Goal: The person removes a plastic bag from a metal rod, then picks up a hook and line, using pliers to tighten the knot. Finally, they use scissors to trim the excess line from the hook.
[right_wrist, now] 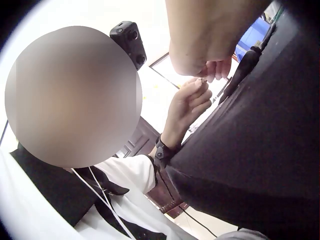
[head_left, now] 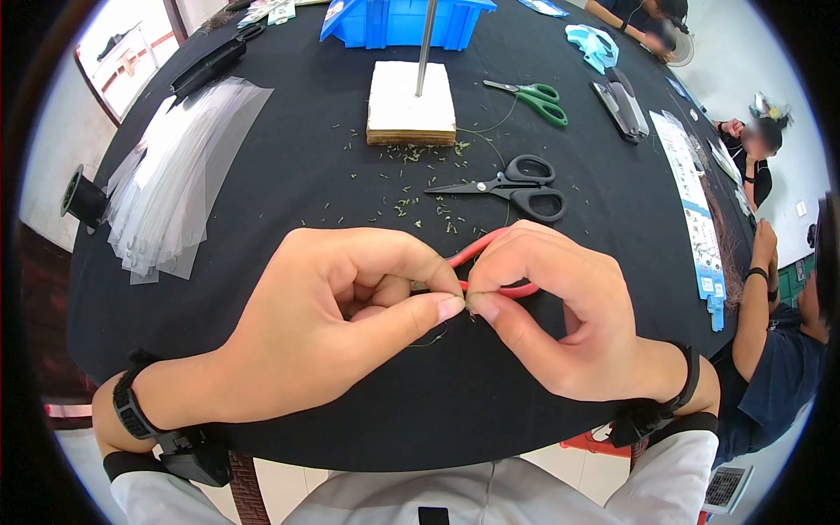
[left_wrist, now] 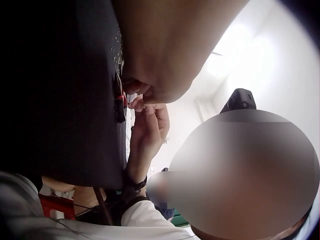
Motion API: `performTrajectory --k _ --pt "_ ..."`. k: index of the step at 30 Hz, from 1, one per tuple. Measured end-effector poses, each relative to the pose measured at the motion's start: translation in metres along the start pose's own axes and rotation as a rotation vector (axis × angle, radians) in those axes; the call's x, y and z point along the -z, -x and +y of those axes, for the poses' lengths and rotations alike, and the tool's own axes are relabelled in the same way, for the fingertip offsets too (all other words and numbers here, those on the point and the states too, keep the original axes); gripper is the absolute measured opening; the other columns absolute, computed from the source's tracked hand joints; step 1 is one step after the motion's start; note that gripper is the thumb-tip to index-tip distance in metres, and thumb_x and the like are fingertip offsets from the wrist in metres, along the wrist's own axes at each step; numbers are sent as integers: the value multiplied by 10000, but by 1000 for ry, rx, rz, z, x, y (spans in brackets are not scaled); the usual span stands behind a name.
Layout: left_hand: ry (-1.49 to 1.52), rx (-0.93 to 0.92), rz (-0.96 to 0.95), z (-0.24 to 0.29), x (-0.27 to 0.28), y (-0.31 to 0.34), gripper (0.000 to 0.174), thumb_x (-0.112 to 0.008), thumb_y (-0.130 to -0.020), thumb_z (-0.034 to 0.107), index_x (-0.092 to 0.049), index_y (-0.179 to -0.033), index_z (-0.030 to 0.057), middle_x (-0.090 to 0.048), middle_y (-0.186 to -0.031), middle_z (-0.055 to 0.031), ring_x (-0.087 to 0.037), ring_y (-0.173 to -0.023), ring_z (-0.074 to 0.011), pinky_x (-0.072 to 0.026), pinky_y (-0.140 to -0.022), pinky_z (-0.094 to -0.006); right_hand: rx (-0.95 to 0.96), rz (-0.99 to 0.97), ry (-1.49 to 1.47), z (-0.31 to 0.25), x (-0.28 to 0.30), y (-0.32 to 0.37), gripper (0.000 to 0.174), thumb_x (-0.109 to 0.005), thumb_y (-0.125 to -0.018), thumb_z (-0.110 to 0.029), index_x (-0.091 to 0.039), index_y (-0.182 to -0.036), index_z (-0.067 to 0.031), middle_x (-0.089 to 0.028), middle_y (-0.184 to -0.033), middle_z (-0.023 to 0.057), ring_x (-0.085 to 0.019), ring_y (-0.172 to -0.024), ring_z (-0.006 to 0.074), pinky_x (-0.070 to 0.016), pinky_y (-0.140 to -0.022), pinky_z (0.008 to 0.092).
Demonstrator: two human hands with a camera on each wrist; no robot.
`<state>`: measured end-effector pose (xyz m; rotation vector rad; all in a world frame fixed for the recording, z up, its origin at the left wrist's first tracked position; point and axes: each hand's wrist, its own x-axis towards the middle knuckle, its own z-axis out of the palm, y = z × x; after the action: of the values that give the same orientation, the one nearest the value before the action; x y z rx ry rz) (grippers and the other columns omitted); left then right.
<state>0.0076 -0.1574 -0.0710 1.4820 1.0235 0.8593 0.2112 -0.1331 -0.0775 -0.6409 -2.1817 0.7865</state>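
The left hand point(head_left: 337, 315) and right hand point(head_left: 560, 306) meet fingertip to fingertip above the dark table, in the head view. Thumb and forefinger of each pinch a thin greenish thread, mostly hidden by the fingers; a loose bit of thread point(head_left: 429, 340) hangs below. Just behind the fingertips lies a red-handled tool point(head_left: 477, 248), partly covered by the hands. The left wrist view shows the left hand point(left_wrist: 162, 75) close up, the right hand point(left_wrist: 147, 127) beyond it. In the right wrist view the right hand point(right_wrist: 200, 45) is near and the left hand point(right_wrist: 189, 106) faces it.
Black scissors point(head_left: 516, 186) and green scissors point(head_left: 538, 101) lie behind the hands. A metal rod stands on a white-topped block point(head_left: 411, 109), small green clippings around it. Plastic sleeves point(head_left: 179, 175) and a spool point(head_left: 83, 198) are left; a stapler point(head_left: 621, 107), blue bin point(head_left: 407, 24) and cards point(head_left: 687, 201) are farther out.
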Motion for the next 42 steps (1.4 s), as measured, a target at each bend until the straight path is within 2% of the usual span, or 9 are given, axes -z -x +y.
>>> performTrajectory --k 4,13,16,17,18,20,29,32,42 --pt "-134 -23 -2 3 1 1 114 -675 -815 74 -667 -881 -19 -391 -540 74 -287 -497 -9 -212 -463 -207 34 -28 44 1 2 0 172 -606 -706 88 -549 -816 -32 -574 -781 90 -562 -704 242 -442 -618 315" --pt "-354 -306 12 0 5 1 94 -660 -806 55 -661 -866 -17 -354 -519 68 -296 -500 -19 -227 -465 -217 24 -47 107 -2 2 -2 166 -609 -726 58 -554 -859 -23 -566 -803 109 -558 -738 267 -443 -642 339" --pt "-272 -172 96 3 9 0 101 -657 -815 66 -658 -864 -23 -361 -519 68 -303 -499 -19 -236 -464 -215 -3 -32 419 4 21 -12 196 -612 -755 21 -557 -939 -14 -571 -891 135 -557 -835 297 -448 -717 367" --pt "-243 -153 118 3 11 -3 114 -658 -822 77 -659 -869 -27 -376 -525 70 -311 -500 -12 -236 -461 -207 -52 -65 586 5 32 -16 273 -584 -772 59 -569 -1035 -13 -569 -1023 117 -555 -896 250 -461 -759 314" --pt "-228 -142 131 4 14 -4 117 -660 -822 80 -660 -871 -27 -382 -528 71 -311 -500 -10 -235 -461 -205 2 -52 769 14 40 -17 297 -594 -759 51 -570 -1044 -30 -575 -1008 99 -551 -863 238 -458 -734 314" --pt "-197 -117 150 6 18 -6 123 -663 -823 85 -663 -876 -26 -394 -534 73 -311 -501 -4 -233 -460 -202 -146 -96 714 26 49 -16 290 -597 -753 50 -568 -1030 -30 -571 -1000 80 -539 -795 209 -448 -676 301" --pt "-71 -84 190 7 20 -8 133 -651 -843 99 -637 -887 -26 -481 -555 60 -353 -470 15 -230 -425 -176 -404 -195 532 31 67 -23 129 -603 -808 -7 -591 -936 -23 -589 -825 55 -519 -645 119 -412 -552 260" --pt "-47 -86 193 7 20 -8 129 -645 -847 97 -635 -885 -26 -479 -555 61 -351 -463 17 -230 -416 -175 -293 -189 499 27 62 -20 132 -635 -787 -44 -593 -908 -10 -590 -814 93 -565 -648 190 -459 -607 305" --pt "-108 -147 211 5 21 -9 128 -635 -854 100 -632 -887 -24 -500 -563 54 -365 -468 16 -237 -422 -171 -247 -342 610 30 70 -18 230 -655 -759 -27 -584 -978 -27 -604 -837 74 -569 -644 172 -460 -583 305"
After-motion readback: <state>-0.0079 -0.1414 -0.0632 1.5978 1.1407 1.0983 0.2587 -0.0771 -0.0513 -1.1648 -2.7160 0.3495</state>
